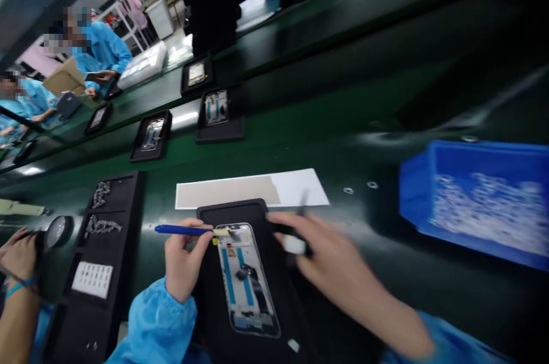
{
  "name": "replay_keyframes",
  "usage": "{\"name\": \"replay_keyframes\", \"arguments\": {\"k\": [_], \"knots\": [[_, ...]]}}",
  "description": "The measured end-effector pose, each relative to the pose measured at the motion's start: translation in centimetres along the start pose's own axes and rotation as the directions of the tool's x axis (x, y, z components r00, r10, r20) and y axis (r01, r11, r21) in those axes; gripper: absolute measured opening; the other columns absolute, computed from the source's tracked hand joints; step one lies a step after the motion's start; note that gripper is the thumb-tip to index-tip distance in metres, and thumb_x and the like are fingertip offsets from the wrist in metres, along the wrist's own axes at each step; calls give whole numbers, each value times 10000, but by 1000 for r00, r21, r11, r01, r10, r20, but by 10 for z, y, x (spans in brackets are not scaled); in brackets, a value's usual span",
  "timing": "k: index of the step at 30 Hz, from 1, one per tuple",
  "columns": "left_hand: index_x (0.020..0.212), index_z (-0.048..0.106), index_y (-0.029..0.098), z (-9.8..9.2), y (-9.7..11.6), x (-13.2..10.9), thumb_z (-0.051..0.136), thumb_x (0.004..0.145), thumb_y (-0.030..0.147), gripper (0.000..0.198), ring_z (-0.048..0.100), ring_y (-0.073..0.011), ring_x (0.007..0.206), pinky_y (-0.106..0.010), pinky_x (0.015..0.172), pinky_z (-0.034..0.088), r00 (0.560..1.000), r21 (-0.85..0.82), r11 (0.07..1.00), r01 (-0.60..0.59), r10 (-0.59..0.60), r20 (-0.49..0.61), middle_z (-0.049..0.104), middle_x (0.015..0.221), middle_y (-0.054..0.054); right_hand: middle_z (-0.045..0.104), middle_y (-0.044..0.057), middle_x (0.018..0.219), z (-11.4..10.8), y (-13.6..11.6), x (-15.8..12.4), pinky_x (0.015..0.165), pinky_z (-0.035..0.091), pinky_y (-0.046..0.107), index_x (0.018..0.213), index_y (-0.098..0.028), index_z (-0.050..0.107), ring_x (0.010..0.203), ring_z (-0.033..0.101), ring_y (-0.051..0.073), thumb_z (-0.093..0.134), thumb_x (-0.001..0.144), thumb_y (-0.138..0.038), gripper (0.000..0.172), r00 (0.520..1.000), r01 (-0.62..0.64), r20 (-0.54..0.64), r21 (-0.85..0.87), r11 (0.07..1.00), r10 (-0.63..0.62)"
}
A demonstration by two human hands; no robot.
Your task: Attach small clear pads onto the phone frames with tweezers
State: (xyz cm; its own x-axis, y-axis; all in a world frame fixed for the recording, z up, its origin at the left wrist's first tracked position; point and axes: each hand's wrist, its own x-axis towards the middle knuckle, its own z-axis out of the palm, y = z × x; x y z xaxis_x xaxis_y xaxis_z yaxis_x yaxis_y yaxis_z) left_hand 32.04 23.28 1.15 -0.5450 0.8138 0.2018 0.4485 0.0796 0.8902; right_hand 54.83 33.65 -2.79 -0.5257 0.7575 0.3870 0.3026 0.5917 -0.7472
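My left hand [184,261] pinches a slim blue pen-like tool [184,230] with a pale yellow end. That end reaches over the top of an opened phone frame [246,284] with blue strips and a dark ribbon cable. The phone lies in a black tray [231,209]. Blurred by motion, my right hand [326,255] is closed above the tray's right side. It holds a dark slim tool [303,204], its kind too smeared to tell. A white piece [294,244] shows beneath those fingers. A small white bit [294,345] rests at the tray's lower right.
A white and beige sheet [240,192] lies behind the tray. At right stands a blue bin [480,244] of small clear pieces. A black compartment tray [128,249] is at left, beside a co-worker's hand [21,255]. More phone trays [221,132] sit farther back.
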Motion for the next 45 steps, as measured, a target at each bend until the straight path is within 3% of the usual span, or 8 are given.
{"name": "replay_keyframes", "arguments": {"k": [3, 5, 14, 26, 31, 45], "knots": [[864, 647, 179, 3, -7, 0, 739, 797, 307, 172, 741, -199, 775, -281, 688, 615, 996, 93, 992, -85, 85, 5, 726, 827, -41, 685, 105, 1103, 30, -10, 12, 931, 534, 529, 1247, -224, 579, 1060, 618, 299, 430, 714, 15, 603, 993, 113, 51, -79, 990, -110], [864, 649, 184, 6, -9, 1, 724, 816, 285, 135, 739, -196, 791, -295, 723, 615, 987, 173, 972, -157, 151, 47, 727, 835, -38, 690, 107, 1079, 41, -11, 15, 1017, 475, 574, 1263, -206, 564, 1071, 608, 300, 425, 704, 29, 622, 989, 130, 84, -127, 983, -120], [916, 647, 193, 19, -1, 14, 685, 858, 250, 90, 739, -198, 796, -293, 717, 609, 911, 293, 867, -402, 348, 220, 740, 847, -34, 685, 94, 993, 42, -8, 12, 1098, 372, 639, 1274, -198, 556, 1113, 583, 297, 431, 690, 50, 647, 986, 40, 162, -83, 996, -26], [951, 615, 191, 19, -1, 15, 677, 875, 242, 110, 732, -182, 830, -267, 732, 591, 901, 368, 829, -421, 337, 273, 733, 881, -23, 673, 70, 922, 41, -8, 11, 1099, 369, 637, 1321, -213, 539, 1116, 573, 289, 435, 703, 32, 673, 983, 18, 182, -111, 994, 3], [954, 599, 199, 21, 8, 16, 651, 897, 221, 80, 732, -157, 819, -233, 734, 585, 862, 385, 778, -497, 391, 322, 731, 876, -9, 684, 79, 941, 40, -8, 10, 1114, 362, 628, 1303, -189, 548, 1116, 578, 293, 436, 712, 34, 642, 983, 21, 184, -123, 992, 2], [990, 562, 181, 32, 24, 22, 548, 960, 258, 83, 697, -139, 711, -205, 610, 517, 772, 512, 584, -630, 398, 495, 706, 863, -25, 694, 93, 1037, 41, -9, 11, 1124, 341, 604, 1254, -171, 566, 1110, 578, 283, 442, 709, 28, 593, 985, 17, 170, -102, 995, 1]]}}
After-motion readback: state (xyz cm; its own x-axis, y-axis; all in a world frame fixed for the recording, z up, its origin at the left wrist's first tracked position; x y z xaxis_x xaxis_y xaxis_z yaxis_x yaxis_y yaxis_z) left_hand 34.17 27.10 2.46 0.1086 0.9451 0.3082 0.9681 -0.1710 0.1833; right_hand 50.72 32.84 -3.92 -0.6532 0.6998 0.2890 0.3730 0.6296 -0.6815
